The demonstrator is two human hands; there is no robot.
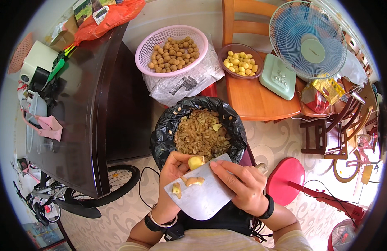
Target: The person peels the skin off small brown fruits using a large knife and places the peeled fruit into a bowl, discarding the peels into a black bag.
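Note:
Between the fingers of my left hand [174,168] is a small, mostly peeled yellow potato [196,162]. My right hand [243,183] grips a broad-bladed kitchen cleaver [206,202], with its handle end jutting out past the knuckles. The blade's upper edge is at the potato, and strips of potato peel [193,181] lie on its flat face. Both hands are over the near rim of a bin lined with a black plastic bag [162,133]. Brown and yellow peelings [198,135] fill much of it.
Beyond the bin, a pink basket [140,59] of unpeeled potatoes sits on newspaper [193,84]. A brown bowl [223,69] of peeled potatoes and an electric fan [309,47] occupy a wooden chair [259,106]. A dark table [77,125] stands left; a red stand base [284,180] is right.

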